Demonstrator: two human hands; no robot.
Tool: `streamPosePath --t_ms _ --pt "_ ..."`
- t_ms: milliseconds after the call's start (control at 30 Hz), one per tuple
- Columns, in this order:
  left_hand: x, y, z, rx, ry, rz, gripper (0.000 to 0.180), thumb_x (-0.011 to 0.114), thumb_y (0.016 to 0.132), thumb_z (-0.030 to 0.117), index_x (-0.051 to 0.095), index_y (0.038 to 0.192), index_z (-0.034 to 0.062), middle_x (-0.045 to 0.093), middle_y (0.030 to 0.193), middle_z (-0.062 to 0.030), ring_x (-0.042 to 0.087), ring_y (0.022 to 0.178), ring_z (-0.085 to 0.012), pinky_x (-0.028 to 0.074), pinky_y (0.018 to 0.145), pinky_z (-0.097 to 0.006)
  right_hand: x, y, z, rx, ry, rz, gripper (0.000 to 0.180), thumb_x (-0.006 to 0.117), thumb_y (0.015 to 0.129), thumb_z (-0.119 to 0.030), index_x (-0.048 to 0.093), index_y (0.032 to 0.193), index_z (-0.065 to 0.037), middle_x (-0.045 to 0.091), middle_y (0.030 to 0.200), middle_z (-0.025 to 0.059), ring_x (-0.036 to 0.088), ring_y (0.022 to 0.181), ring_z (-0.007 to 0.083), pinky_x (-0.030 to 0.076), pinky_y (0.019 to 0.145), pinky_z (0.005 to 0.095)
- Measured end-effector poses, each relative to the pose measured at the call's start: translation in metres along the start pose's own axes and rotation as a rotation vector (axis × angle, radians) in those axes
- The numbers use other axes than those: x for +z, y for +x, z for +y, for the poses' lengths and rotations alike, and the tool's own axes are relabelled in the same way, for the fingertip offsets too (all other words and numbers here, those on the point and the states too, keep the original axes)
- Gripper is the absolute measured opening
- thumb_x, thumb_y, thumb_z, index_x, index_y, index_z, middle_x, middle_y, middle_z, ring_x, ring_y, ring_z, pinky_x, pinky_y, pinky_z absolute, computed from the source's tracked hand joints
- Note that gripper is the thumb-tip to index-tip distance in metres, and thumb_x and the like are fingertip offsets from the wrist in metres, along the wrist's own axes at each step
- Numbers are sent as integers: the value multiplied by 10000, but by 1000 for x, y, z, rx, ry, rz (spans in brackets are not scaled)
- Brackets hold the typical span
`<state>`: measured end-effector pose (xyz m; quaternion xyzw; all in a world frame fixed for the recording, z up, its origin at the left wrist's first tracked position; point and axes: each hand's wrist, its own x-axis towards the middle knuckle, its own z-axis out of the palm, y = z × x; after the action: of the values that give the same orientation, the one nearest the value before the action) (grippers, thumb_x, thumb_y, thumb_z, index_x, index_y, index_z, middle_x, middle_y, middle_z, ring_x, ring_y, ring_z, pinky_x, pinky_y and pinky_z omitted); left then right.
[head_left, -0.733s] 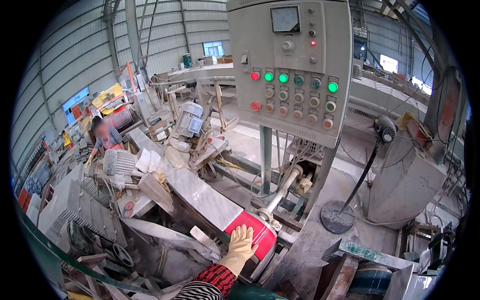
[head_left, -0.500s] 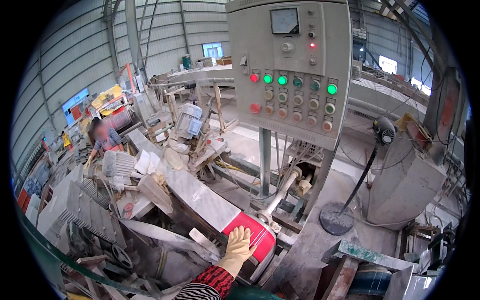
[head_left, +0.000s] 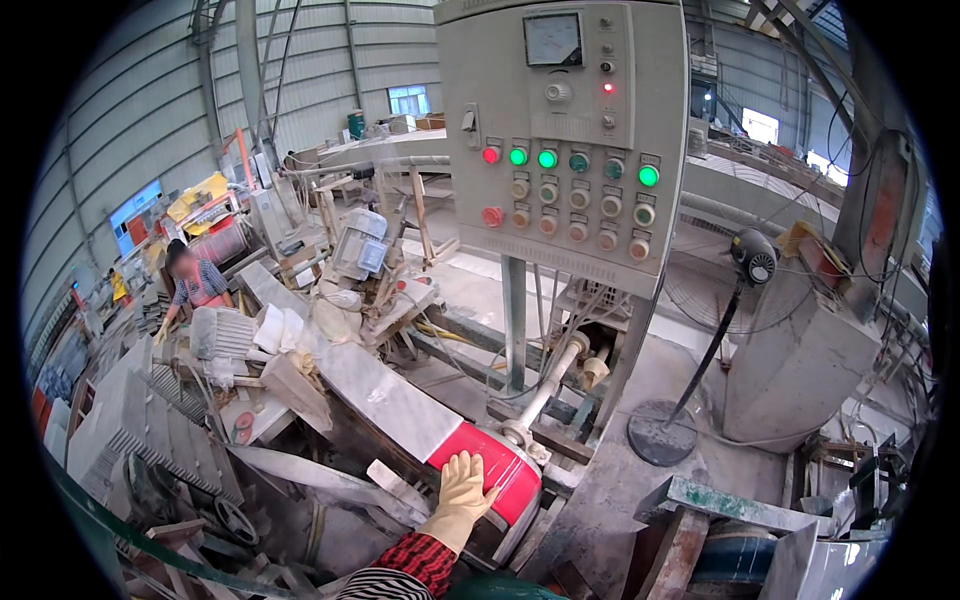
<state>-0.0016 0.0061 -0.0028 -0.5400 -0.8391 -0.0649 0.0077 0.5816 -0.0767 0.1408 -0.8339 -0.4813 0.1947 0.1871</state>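
Note:
My left hand [head_left: 460, 497], in a cream rubber glove, lies palm down with its fingers stretched out and the thumb apart. It rests on a glossy red belt [head_left: 508, 468] that curves over the near end of a conveyor. Just beyond my fingertips, the near edge of a long pale grey stone slab [head_left: 395, 405] meets the red surface. The slab runs away along the conveyor toward the far left. A red-and-black sleeve covers my wrist. My right hand is out of sight.
A grey control cabinet [head_left: 560, 130] with lit buttons stands ahead on a post. To the right is a pedestal fan [head_left: 752, 256]. Stacked stone slabs [head_left: 140, 425] stand at left; a co-worker [head_left: 195, 285] bends near them. A metal frame [head_left: 740, 508] fills the lower right.
The whole scene has shifted slightly left in the picture. My left hand keeps its place on the red belt, and the slab's edge stays beside it.

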Motion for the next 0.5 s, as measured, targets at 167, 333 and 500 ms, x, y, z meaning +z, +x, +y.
streamPosePath --t_ms 167,333,500 --pt "-3 2 0 -4 -32 -2 873 639 870 521 336 1498 -4 323 1539 -283 283 1438 -458 238 1179 -541 -2 -4 1 15 -8 9 232 651 879 -210 745 970 -19 679 742 82 633 687 221 515 761 369" --pt "-1 2 -6 -14 -66 30 848 646 871 501 352 1485 -5 328 1521 -299 299 1415 -475 233 1170 -547 -1 -3 0 18 -16 7 234 656 876 -211 748 968 -17 682 737 83 634 683 222 516 764 369" --pt "-6 4 -10 -15 -47 37 842 655 864 498 374 1473 -10 361 1510 -275 323 1411 -454 257 1165 -539 -2 -4 3 33 -22 15 236 662 872 -211 752 967 -15 684 732 85 636 678 223 517 767 369"
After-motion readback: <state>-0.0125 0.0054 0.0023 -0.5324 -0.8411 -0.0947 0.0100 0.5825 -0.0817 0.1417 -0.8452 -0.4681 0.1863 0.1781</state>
